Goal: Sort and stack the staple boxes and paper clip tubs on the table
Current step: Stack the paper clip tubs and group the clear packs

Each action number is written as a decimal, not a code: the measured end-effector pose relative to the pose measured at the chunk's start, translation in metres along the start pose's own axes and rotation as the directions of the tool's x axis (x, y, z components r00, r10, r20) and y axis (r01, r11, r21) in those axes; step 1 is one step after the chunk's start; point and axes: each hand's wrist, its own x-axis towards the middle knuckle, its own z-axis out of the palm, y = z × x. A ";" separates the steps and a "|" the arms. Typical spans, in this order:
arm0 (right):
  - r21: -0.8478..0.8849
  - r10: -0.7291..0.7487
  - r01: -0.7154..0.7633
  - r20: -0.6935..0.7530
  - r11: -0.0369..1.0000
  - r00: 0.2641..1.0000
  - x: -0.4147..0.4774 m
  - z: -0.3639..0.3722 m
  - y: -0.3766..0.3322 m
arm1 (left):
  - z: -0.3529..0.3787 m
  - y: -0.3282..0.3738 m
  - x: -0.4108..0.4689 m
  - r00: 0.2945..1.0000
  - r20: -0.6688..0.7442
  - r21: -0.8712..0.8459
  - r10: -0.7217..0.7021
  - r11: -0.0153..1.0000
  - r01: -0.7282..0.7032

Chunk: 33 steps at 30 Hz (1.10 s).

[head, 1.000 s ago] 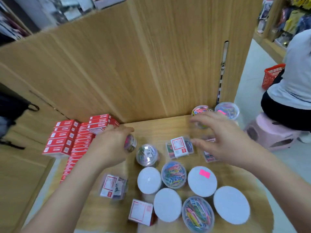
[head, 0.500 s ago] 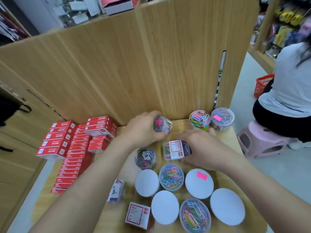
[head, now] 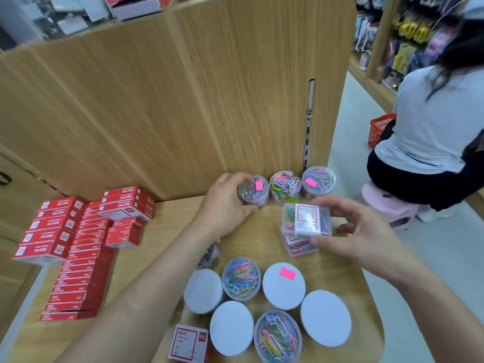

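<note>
While left hand grips a tub at 12 o'clock, right hand pinches a box, likely needing squaring onto the lower box.

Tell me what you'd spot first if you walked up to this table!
The red staple boxes jump out first, piled in stacks on the left side of the table. Near the front edge sit round tubs of rainbow paper clips. Farther back, the left hand grips a pink-stickered tub by the wooden wall, and the right hand holds a clear square box of clips.
</note>
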 end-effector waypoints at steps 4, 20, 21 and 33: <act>-0.171 -0.025 0.018 -0.037 0.985 0.999 0.006 0.013 -0.005 | -0.043 0.009 -0.020 0.992 0.101 0.194 -0.071 0.980 0.050; -0.746 -0.070 0.200 0.202 0.636 0.977 0.042 0.076 -0.024 | -0.073 0.003 -0.053 0.953 -0.008 0.313 -0.304 0.904 0.291; -0.743 -0.089 0.213 0.203 0.634 0.975 0.041 0.073 -0.023 | -0.072 0.008 -0.047 0.967 -0.032 0.234 -0.252 0.939 0.252; -0.435 -0.167 -0.020 -0.388 0.900 0.907 0.049 0.004 0.019 | -0.039 0.026 -0.003 0.970 -0.188 0.069 -0.152 0.983 0.168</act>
